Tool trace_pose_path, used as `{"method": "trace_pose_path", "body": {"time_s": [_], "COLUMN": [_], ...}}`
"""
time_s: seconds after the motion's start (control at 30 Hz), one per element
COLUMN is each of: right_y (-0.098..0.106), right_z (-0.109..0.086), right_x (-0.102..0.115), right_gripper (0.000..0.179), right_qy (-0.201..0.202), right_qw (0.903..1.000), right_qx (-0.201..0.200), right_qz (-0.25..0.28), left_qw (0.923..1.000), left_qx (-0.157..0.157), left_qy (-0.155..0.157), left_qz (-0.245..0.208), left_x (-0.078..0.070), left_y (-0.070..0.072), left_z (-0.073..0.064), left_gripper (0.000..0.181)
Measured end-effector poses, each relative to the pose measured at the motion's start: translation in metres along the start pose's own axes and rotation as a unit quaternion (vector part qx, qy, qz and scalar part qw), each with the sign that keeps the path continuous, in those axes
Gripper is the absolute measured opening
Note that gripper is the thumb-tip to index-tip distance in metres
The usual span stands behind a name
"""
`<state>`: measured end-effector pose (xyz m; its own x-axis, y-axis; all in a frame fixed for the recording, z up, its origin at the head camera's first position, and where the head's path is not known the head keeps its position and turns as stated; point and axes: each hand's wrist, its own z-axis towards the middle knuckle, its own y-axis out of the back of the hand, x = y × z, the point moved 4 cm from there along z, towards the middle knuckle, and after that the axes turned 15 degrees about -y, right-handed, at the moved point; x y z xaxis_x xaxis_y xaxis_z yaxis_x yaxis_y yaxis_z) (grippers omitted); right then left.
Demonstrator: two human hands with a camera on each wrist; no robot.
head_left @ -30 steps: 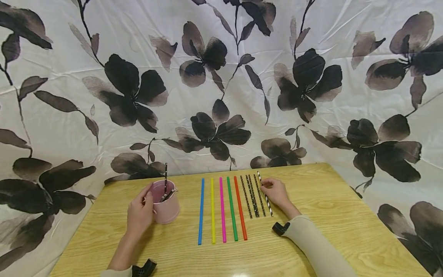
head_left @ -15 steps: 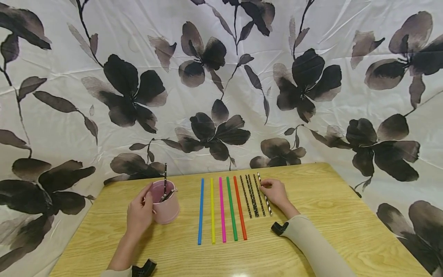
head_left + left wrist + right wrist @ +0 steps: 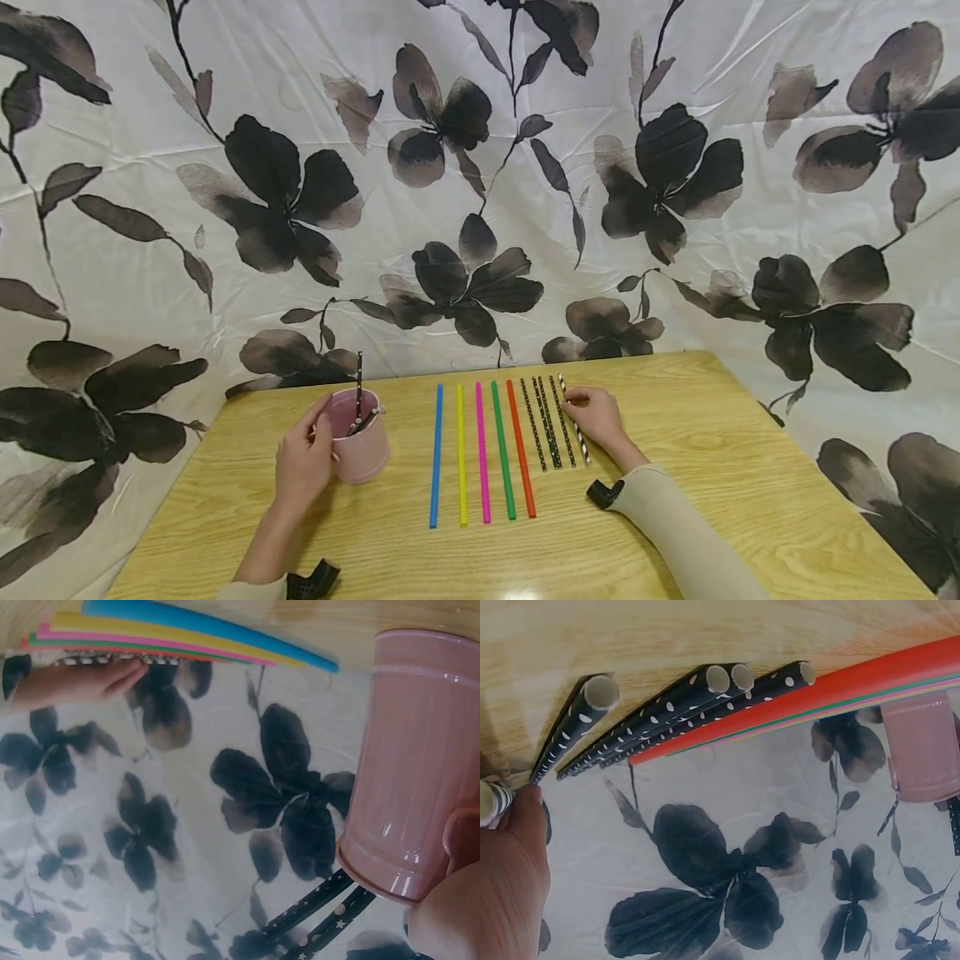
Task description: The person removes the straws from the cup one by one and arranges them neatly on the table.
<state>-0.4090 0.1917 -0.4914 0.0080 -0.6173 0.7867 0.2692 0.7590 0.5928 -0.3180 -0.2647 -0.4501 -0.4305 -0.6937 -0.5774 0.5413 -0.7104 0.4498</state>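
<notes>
My left hand (image 3: 303, 454) holds a pink bucket (image 3: 363, 457) by its left side, with the thumb near the rim. Inside the bucket stand black patterned straws (image 3: 359, 377), one upright and at least one leaning. On the right, my right hand (image 3: 597, 418) pinches a black-and-white striped straw (image 3: 582, 447) that lies on the table; in the right wrist view the straw's end (image 3: 489, 804) shows beside the thumb. Just left of it, several black dotted straws (image 3: 532, 425) lie side by side. The left fingertips are mostly hidden behind the bucket.
Between the bucket and the dotted straws lie blue (image 3: 436, 458), yellow (image 3: 461, 458), pink (image 3: 482, 454), green (image 3: 503, 454) and red (image 3: 522, 454) straws, in a spaced row. A floral cloth (image 3: 555, 275) hangs behind the wooden table (image 3: 720, 467).
The striped straw has turned slightly under my right hand, its lower end shifting a little left. My left hand and the bucket stay put.
</notes>
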Motion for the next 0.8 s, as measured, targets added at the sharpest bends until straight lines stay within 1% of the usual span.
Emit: {"method": "trace_pose_path", "body": {"time_s": [0.23,0.67,0.8], "right_y": [-0.001,-0.0019,-0.0016], "right_z": [0.0007,0.0067,0.0064], "right_x": [-0.0005,-0.005,-0.0047], "right_gripper": [0.02,0.019,0.019], "right_qy": [-0.011,-0.029,-0.025], "right_qw": [0.9999,0.9994,0.9995], "right_qx": [0.006,0.013,0.016], "right_qz": [-0.003,-0.014,-0.008], "left_qw": [1.0,1.0,1.0], "left_qx": [0.003,0.0,-0.002], "left_qy": [-0.001,-0.005,-0.006], "left_qz": [-0.003,0.0,0.001], "left_x": [0.0009,-0.0037,-0.0041], "left_y": [-0.0006,0.0015,0.0023], "left_z": [0.0007,0.0005,0.0002], "left_gripper": [0.037,0.035,0.035]}}
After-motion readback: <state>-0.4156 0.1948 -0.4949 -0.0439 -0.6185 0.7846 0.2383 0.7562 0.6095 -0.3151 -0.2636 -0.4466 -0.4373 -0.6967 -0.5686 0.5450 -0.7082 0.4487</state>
